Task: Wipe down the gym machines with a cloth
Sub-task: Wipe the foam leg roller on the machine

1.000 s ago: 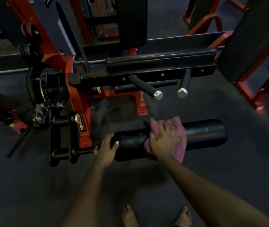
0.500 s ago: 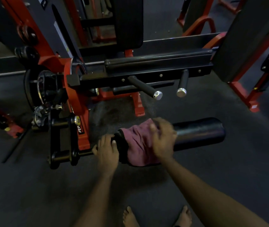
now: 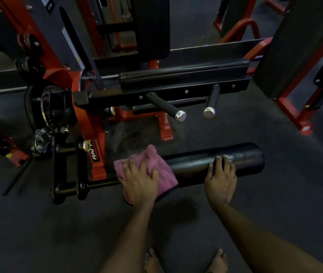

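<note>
Over on the left stands the red-and-black machine (image 3: 89,123), its pivot and bolts dim in this light, and the lower arm runs out from it toward the person. The big change is right there beside it: the pink cloth (image 3: 152,166) has swapped hands. 1 second ago the right hand was rubbing it along the middle of the black roller pad (image 3: 196,164) while the left merely steadied the inner end; half a second ago the 2 hands met over it; now the left hand (image 3: 139,180) has it, fingers spread and pressed flat down on the fabric, pinning it around the pad's inner end where the pad meets the metal rod (image 3: 101,182). Moving right, the bare stretch of the pad shows a faint sheen, though I can't say whether that is damp or only the light. Further right the right hand (image 3: 220,178) has let go of the cloth and lies open on the pad near its outer end, fingers curled lightly over the top, gripping nothing else, seemingly bracing it. To my eye the middle has had its pass and the inner end is getting its turn; the outer tip, the 2 chrome-capped handles (image 3: 194,113) above and the long upper pad (image 3: 182,73) still look to be waiting.
</note>
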